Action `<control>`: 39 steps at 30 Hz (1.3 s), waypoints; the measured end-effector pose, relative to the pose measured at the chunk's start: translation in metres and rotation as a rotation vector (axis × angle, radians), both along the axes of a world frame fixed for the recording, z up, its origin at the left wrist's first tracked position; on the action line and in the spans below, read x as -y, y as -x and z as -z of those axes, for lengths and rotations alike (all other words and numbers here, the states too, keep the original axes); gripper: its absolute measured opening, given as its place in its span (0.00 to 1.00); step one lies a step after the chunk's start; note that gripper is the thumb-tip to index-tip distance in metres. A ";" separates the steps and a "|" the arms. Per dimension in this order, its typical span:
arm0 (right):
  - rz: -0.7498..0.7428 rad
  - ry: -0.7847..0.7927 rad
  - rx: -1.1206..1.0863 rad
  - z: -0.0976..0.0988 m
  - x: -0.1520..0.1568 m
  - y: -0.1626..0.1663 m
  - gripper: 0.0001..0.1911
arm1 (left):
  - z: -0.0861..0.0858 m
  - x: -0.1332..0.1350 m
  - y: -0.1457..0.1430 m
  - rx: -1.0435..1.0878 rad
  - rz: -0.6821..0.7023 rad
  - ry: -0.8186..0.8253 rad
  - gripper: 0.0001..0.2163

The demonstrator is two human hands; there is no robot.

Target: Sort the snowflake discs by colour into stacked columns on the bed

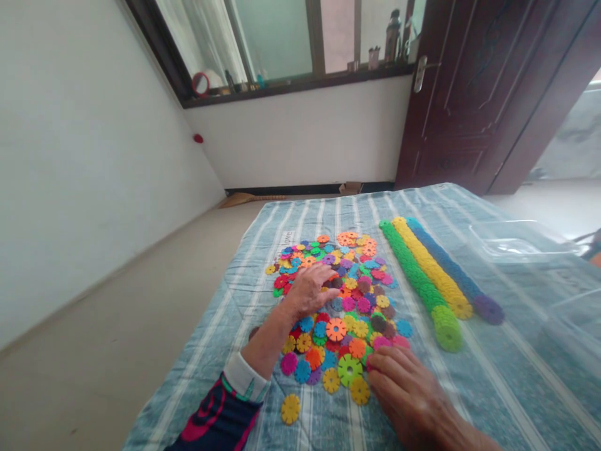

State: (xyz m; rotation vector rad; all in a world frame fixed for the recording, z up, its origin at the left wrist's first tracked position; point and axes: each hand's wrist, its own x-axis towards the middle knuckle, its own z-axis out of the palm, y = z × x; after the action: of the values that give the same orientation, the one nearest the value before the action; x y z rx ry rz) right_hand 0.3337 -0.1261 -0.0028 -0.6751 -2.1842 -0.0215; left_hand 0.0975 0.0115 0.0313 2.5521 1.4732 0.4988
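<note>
A spread of flat, toothed plastic discs (350, 294) in many colours lies on a blue striped cloth (493, 376). My left hand (310, 288) rests palm down on the left side of the pile, fingers stretched toward its middle. At the pile's near edge my right hand (404, 382) lies flat on the cloth, its fingertips touching a pink disc (379, 344) and close to a green disc (349, 369). To the right lie three long rods of stacked discs: green (416, 275), yellow (432, 266) and blue with a purple end (462, 279).
A clear plastic lid or tray (521, 241) sits on the cloth at the far right. One yellow disc (290, 408) lies apart near the front. Bare floor (117, 326) runs along the left; a dark door (474, 94) and a window sill (291, 84) are behind.
</note>
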 end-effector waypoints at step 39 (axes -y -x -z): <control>-0.037 0.103 0.011 0.000 0.003 -0.006 0.10 | -0.010 -0.008 0.013 -0.116 -0.182 -0.068 0.10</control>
State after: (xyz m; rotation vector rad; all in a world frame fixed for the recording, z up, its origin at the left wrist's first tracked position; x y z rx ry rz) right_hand 0.3392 -0.1289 -0.0030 -0.6936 -2.2193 0.1072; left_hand 0.0847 0.0193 0.0415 2.5499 1.7691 0.4376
